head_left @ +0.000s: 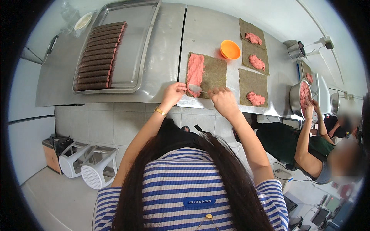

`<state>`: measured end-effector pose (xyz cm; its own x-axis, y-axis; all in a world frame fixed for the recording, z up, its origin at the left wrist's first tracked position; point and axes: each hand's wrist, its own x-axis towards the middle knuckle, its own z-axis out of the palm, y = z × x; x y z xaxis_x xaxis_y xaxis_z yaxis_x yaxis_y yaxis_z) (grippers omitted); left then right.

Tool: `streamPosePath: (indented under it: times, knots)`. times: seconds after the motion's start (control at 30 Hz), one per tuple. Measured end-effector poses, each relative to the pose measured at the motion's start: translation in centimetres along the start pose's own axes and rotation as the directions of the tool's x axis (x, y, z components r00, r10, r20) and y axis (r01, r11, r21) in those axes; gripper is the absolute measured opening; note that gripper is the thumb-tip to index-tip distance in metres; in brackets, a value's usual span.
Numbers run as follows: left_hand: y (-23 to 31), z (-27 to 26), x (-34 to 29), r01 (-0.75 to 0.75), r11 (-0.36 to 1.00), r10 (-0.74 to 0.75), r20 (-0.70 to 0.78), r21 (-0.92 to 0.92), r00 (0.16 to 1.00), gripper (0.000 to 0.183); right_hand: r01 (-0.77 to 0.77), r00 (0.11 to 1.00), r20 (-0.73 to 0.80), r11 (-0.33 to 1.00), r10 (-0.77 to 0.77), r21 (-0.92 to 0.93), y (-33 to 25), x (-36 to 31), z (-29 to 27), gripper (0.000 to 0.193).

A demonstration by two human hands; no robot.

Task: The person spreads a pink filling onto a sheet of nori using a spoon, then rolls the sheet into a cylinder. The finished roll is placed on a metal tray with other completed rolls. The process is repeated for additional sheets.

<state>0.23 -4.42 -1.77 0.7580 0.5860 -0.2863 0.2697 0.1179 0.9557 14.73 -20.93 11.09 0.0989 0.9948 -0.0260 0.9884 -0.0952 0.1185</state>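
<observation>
A dark green seaweed sheet [214, 71] lies on the steel table before me, with a band of pink minced meat [195, 69] spread along its left side. My right hand [224, 101] grips a metal spoon [195, 88], whose bowl rests on the near end of the meat. At the sheet's near left edge, the fingers of my left hand [174, 93] are pinched together on its border. Beyond the sheet to the right stands an orange bowl [230, 49]. Farther right, several more seaweed sheets [252, 80] each carry a lump of pink meat [255, 99].
On the left, a metal tray [135, 57] holds a row of seaweed rolls [101, 55]. At far right a co-worker [308, 142] has both hands at a steel bowl [296, 101] of meat. White stools [99, 169] stand on the floor at left.
</observation>
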Motion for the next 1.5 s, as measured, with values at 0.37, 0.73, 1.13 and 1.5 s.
streamPosePath:
  times: [0.37,0.73,1.13,1.5]
  knots:
    - [0.5,-0.2,-0.5,-0.016,1.000,0.016,-0.030,0.011,0.999,0.027,0.053,0.998,0.042,0.997,-0.050,-0.062,-1.7,-0.1,-0.7,0.011]
    - [3.0,0.5,-1.5,-0.069,0.936,0.120,-0.128,0.345,0.985,0.026,0.074,0.997,0.024,0.996,-0.073,-0.042,-0.8,0.2,-1.5,0.014]
    - [3.0,0.8,-1.5,-0.080,0.937,0.134,-0.141,0.340,0.981,0.024,-0.033,0.999,-0.039,0.998,0.031,-0.046,3.1,0.1,-3.2,0.033]
    - [2.6,0.8,-1.5,-0.100,0.926,0.157,-0.129,0.365,0.979,0.026,-0.043,0.993,-0.110,0.999,0.045,0.021,0.5,-3.7,-1.2,0.031]
